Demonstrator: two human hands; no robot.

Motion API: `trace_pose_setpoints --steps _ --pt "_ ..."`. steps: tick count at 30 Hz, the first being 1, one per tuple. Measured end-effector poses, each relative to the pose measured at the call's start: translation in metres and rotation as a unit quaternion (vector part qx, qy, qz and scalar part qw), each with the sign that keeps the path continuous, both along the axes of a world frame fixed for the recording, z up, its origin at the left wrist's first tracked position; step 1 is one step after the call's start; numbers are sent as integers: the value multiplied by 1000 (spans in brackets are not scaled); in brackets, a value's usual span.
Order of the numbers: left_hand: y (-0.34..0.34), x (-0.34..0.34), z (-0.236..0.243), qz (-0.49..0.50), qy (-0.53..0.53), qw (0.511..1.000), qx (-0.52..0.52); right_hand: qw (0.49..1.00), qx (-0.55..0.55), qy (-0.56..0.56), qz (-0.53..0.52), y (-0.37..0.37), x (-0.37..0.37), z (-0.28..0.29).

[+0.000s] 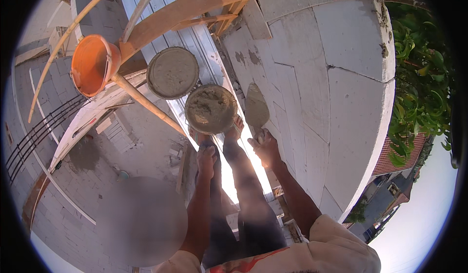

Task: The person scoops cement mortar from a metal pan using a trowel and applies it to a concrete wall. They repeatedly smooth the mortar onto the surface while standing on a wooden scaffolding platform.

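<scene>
My right hand (264, 147) is closed around the handle of a trowel (256, 108). Its pointed blade is coated with grey mortar and lies against or just over the pale block wall to my right; I cannot tell which. In front of my feet stands a bucket of mortar (211, 109), its surface rough and scooped. A second bucket of mortar (173, 73), fuller and smoother, stands just beyond it. My left hand (207, 160) is curled closed over my left leg, short of the nearer bucket. Whatever its fingers may hold is hidden.
I stand on a narrow pale plank platform (170, 29) high above the floor. An orange bucket (92, 65) is at the left, near wooden poles (146, 103). A wooden beam (195, 7) crosses ahead. The block wall (302, 78) runs along my right, with leafy branches (419, 63) beyond.
</scene>
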State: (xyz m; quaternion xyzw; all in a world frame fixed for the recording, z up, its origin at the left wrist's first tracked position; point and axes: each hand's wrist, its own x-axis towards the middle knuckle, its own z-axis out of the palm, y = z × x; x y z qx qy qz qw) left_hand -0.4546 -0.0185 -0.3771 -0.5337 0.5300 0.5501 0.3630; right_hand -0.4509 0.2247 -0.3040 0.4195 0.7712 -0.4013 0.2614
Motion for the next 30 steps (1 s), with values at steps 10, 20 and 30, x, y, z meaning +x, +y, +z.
trace_pose_setpoints --steps 10,20,30 --pt "6 8 -155 203 72 971 100 971 -125 183 93 -17 -134 -261" --pt "7 -16 -147 199 145 969 37 994 68 55 68 1 -132 -221" --pt "-34 22 213 -144 190 970 50 987 18 162 7 40 10 79"
